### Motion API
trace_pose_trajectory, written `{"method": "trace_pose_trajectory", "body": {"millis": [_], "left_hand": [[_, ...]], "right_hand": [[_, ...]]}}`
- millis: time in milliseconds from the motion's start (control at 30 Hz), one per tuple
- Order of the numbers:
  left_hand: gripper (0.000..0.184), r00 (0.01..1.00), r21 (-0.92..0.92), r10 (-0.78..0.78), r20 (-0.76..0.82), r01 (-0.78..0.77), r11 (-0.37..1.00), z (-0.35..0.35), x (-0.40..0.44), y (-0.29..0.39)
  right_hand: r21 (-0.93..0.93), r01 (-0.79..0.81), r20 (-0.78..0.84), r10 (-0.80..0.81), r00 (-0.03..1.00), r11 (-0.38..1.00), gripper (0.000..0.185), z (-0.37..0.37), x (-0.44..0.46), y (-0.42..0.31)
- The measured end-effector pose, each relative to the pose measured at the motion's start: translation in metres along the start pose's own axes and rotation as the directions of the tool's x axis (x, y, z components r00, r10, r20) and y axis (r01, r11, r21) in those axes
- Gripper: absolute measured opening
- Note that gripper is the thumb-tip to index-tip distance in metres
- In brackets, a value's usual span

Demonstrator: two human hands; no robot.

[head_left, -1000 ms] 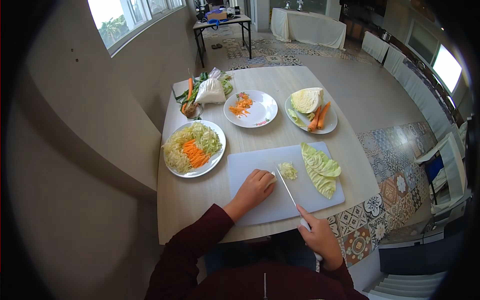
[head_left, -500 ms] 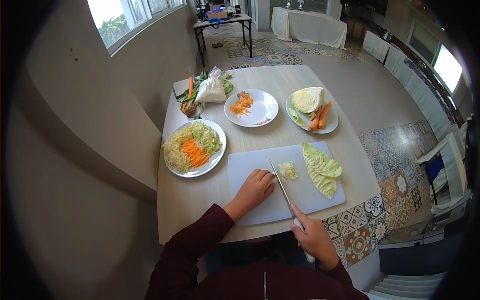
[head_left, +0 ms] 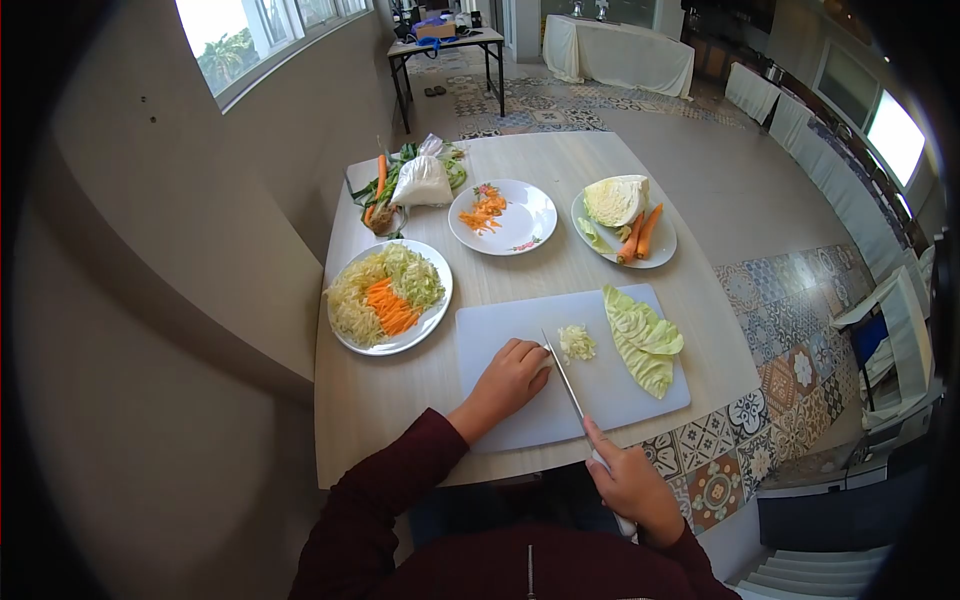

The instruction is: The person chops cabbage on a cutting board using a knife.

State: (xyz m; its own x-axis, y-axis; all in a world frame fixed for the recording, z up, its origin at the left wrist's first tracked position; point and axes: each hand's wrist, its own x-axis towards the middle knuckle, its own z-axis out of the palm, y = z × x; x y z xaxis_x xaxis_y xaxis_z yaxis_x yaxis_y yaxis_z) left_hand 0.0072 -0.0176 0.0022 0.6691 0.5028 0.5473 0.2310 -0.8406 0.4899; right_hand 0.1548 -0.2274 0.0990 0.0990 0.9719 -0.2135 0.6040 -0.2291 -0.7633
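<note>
We see the right hand (head_left: 635,490), lower right of centre in the frame, wrapped around the handle of a knife (head_left: 567,380). The knife's long axis runs steeply from lower right to upper left, its tip pointing up and slightly left, at the frame's centre. Just left of the blade, the left hand (head_left: 508,378) rests with bent fingers on a cutting board (head_left: 495,330); a pale bit shows at its fingertips, but we cannot tell how firmly it is held. Right of the blade we find a small heap of shredded cabbage (head_left: 577,343), then a cabbage leaf (head_left: 642,345) lying lengthwise, its long axis slanting from upper left to lower right. Farther out on the counter (head_left: 510,280), we see a plate (head_left: 436,322) with carrot strips (head_left: 390,307) at centre left, and carrot peelings (head_left: 484,211) at upper centre.
</note>
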Motion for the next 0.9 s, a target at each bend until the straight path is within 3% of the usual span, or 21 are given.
{"method": "trace_pose_trajectory", "body": {"millis": [267, 600, 767, 900], "left_hand": [[0.024, 1.0, 0.002, -0.013, -0.01, 0.013, 1.0, 0.002, -0.001, -0.001], [0.023, 1.0, 0.01, -0.007, -0.006, 0.007, 1.0, 0.004, -0.001, -0.003], [0.023, 1.0, 0.007, -0.011, -0.005, 0.011, 1.0, 0.001, 0.0, 0.0], [0.023, 1.0, 0.009, -0.005, -0.006, 0.005, 1.0, 0.002, 0.0, -0.002]], "right_hand": [[-0.04, -0.023, 0.025, 0.024, 0.999, 0.999, 0.06, 0.001, 0.0, -0.002], [-0.135, 0.161, -0.089, -0.174, 0.981, 0.978, 0.058, 0.02, 0.037, 0.016], [-0.021, 0.03, -0.039, -0.031, 0.999, 0.999, 0.059, 0.018, 0.049, 0.011], [-0.111, 0.033, -0.054, -0.039, 0.998, 0.993, 0.06, 0.02, 0.051, 0.007]]}}
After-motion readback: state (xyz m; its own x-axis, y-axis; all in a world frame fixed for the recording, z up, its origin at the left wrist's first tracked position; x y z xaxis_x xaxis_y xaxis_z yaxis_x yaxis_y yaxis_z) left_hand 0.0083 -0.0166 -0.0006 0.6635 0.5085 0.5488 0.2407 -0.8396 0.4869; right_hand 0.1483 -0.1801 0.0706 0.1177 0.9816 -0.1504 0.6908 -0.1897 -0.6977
